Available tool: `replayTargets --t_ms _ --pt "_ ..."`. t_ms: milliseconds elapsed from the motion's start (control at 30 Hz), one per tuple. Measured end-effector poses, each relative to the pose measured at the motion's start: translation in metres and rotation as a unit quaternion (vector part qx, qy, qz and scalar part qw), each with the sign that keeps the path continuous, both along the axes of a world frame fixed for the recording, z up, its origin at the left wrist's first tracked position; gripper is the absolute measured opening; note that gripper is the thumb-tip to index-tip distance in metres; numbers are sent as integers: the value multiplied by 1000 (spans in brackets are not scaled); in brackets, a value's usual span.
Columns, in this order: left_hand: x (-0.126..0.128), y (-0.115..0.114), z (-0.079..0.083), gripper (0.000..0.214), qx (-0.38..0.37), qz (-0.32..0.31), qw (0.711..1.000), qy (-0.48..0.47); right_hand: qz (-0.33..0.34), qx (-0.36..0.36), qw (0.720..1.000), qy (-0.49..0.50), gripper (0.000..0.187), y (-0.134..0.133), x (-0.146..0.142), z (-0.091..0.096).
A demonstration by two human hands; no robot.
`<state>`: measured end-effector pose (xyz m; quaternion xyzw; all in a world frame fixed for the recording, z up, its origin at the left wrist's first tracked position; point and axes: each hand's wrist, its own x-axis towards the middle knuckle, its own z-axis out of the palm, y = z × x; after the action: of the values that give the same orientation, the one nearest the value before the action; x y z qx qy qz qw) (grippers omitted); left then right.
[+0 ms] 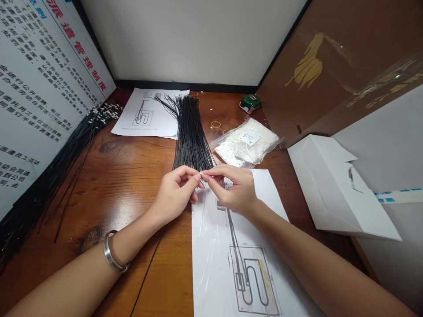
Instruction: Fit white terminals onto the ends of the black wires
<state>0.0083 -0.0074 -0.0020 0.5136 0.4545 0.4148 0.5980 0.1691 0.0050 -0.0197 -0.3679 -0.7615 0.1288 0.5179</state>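
Head view: at far left, a printed poster (56, 83), upright, with a heap of black wires (62, 163) tipped in small white ends along its foot. Next, on the wooden table (132, 163), a small diagram sheet (145, 113), partly under a bunch of black wires (191, 136) laid lengthwise. Then the left hand (178, 191), metal bangle (108, 255) on its forearm, thumb and forefinger closed in a pinch on a small white piece (201, 173). That piece: by the near end of the bunch, between both sets of fingertips, mostly covered; impossible to tell its shape or any join to a wire. Probably light, fairly stiff, easily dropped through sheer smallness; best taken by the sides with thumb and forefinger tips, without hard squeezing. Just right of it, the right hand (234, 187), also pinching at the piece, above a larger diagram sheet (211, 273). Beyond, a clear bag of white pieces (249, 141), a green tape measure (250, 103) and, at far right, a white box (327, 189) beside a brown panel (284, 79).
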Motion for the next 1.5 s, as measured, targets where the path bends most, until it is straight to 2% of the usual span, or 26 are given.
replayTargets --t_ms 433,867,1333,1500 --pt "0 1 2 20 -26 8 999 -33 -53 1 999 6 10 -1 -1 1" --pt "0 1 -1 18 -20 3 999 -29 -8 -3 1000 1 7 1 0 -1" --pt "0 1 -4 17 -18 -5 999 -37 -8 -54 998 23 7 -1 -1 0" --pt "0 2 -6 17 -19 -14 999 -33 -8 -32 999 13 8 0 0 -1"
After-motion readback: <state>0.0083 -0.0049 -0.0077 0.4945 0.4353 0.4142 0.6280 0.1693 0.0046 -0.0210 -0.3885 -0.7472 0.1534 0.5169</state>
